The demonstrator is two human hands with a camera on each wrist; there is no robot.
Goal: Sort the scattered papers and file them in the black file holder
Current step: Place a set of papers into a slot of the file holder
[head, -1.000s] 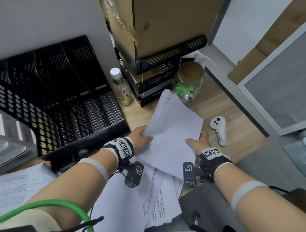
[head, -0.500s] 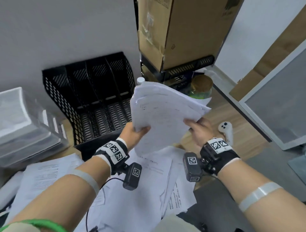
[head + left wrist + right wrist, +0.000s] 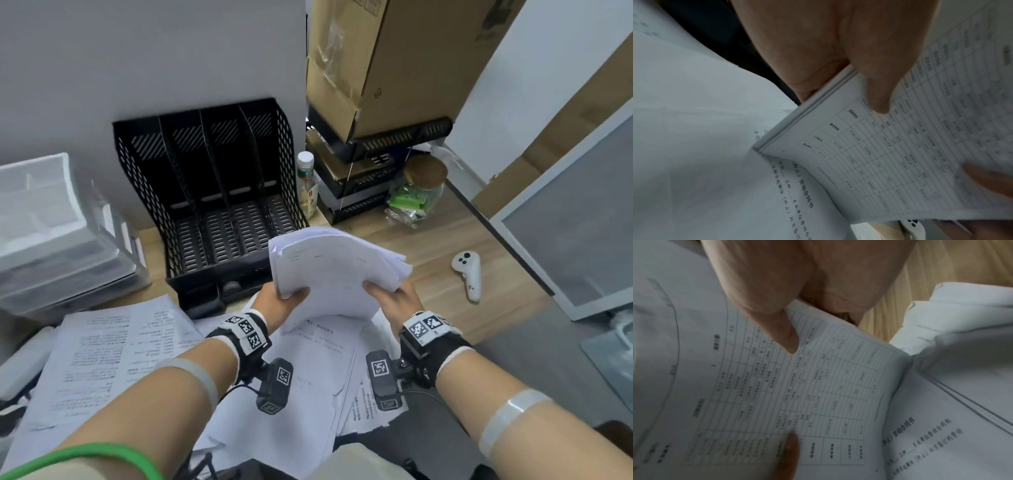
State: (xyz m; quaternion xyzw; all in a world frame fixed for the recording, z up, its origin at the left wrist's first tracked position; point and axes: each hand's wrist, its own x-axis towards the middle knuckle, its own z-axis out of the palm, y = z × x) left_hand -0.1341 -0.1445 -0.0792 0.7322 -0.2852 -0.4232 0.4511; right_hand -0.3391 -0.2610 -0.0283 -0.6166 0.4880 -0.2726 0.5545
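Observation:
Both my hands hold one stack of white papers (image 3: pixel 334 270) up over the desk, just in front of the black file holder (image 3: pixel 209 192). My left hand (image 3: pixel 284 301) pinches the stack's left edge, thumb on top. My right hand (image 3: pixel 390 294) grips its right edge. In the left wrist view the thumb presses on a printed table sheet of the stack (image 3: pixel 890 154). The right wrist view shows the same stack (image 3: pixel 797 394) under my thumb. More scattered papers (image 3: pixel 113 349) lie on the desk below. The holder's slots look empty.
A clear plastic drawer box (image 3: pixel 58 233) stands left of the holder. A small bottle (image 3: pixel 306 185), stacked black trays under a cardboard box (image 3: pixel 376 68), and a glass jar (image 3: pixel 416 195) stand at the right. A white controller (image 3: pixel 467 274) lies on the wooden desk.
The stack went from lying on the desk to being lifted and gripped in both hands; it now sits a little lower and more level, and the head view has pulled back.

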